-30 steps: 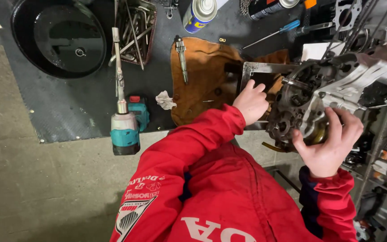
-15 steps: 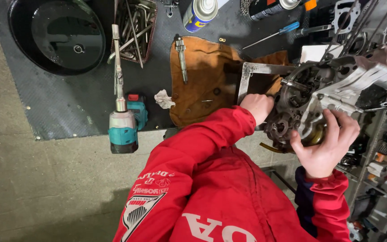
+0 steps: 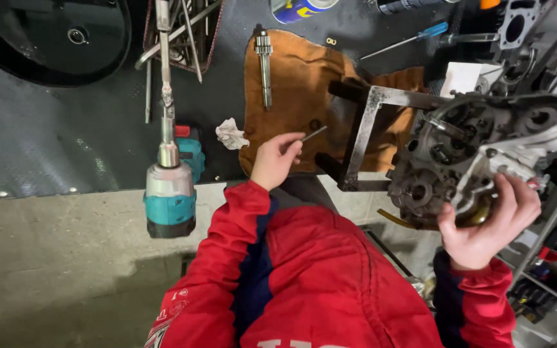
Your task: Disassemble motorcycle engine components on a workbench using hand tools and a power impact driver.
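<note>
Since the earlier frame, the left hand [image 3: 274, 161] has been drawn back from the engine case [image 3: 459, 161] and is now closed on a thin metal pin [image 3: 313, 134], held over the brown leather cloth [image 3: 294, 90]. The engine case, mounted on a metal stand [image 3: 362, 138], is gripped from below by the right hand [image 3: 491, 222].

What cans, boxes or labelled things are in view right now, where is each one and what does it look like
Spray can: top edge of the dark mat, lying down, cylinder, blue and yellow label, mostly cut off.
White box: behind the metal stand, right of the tan cloth, plain white, partly hidden.
Impact wrench: mat's near edge, left of the left hand, teal and grey body; any label too small to tell.
No signs or screens.
</note>
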